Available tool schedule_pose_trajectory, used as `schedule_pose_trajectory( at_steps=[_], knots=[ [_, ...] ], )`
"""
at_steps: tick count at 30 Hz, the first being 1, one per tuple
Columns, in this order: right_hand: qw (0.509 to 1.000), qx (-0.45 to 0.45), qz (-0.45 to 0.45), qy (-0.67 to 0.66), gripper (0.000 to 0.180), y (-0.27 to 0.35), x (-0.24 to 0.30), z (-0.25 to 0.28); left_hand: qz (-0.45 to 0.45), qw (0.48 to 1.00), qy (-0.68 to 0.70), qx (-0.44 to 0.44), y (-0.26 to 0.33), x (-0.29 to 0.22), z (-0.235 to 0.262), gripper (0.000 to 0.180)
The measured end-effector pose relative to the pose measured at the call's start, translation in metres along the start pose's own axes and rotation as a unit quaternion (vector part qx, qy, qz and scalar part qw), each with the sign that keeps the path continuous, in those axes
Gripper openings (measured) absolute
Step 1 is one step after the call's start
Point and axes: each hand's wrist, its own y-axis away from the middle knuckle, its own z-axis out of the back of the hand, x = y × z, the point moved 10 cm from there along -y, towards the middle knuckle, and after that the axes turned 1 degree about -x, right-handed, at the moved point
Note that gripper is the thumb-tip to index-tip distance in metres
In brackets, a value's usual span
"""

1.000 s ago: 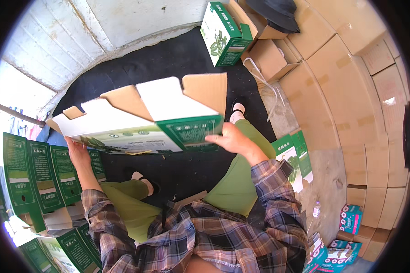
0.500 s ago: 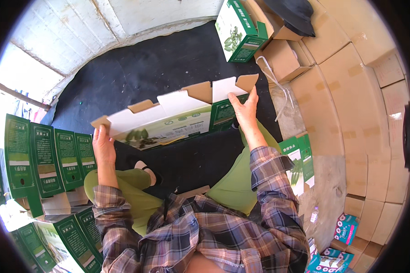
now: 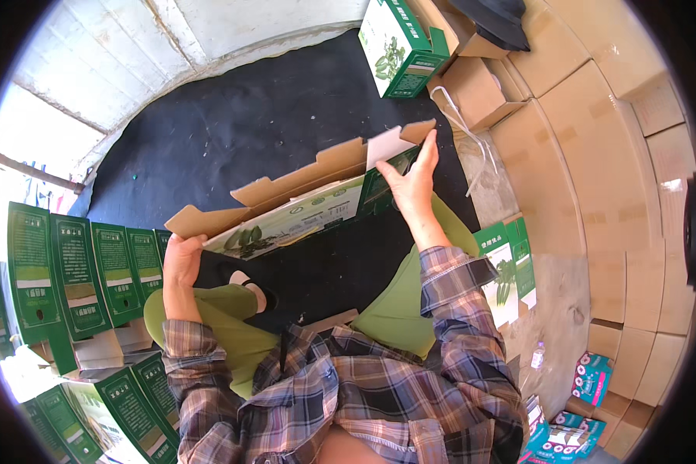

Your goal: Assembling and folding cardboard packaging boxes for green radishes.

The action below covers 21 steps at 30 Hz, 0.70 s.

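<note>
Between my hands, above my knees, I hold a flattish green and white printed cardboard box, its end flaps pointing away from me. The far flaps show bare brown card, and one white flap stands up near the right end. My left hand is closed on the left end, fingers partly hidden by the card. My right hand grips the right end, thumb on the near printed panel and fingers along the outer edge.
Several green boxes stand in rows at the left. A finished-looking green and white box is at the far right, beside an open brown carton. Brown cartons are stacked along the right. Printed flat card and a small bottle lie nearby.
The long white near flap has folded down out of sight, and the brown far flaps show more. My left hand has shifted slightly down and toward the right with its end.
</note>
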Motion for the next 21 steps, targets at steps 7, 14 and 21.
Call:
schedule_pose_trajectory(
  at_steps=[7,14,21],
  knots=[
    [0.997,0.033,0.002,0.066,0.121,0.002,0.017,-0.010,-0.058,0.987,-0.148,0.030,0.022,-0.022,-0.035,0.027],
    [0.995,0.045,-0.014,0.084,0.118,0.002,0.013,-0.016,-0.126,0.958,-0.250,0.060,0.050,-0.036,-0.062,0.022],
    [0.997,0.054,-0.034,-0.035,0.090,0.004,0.012,-0.009,-0.176,0.956,-0.233,-0.015,0.056,-0.045,-0.053,0.024]
  ],
)
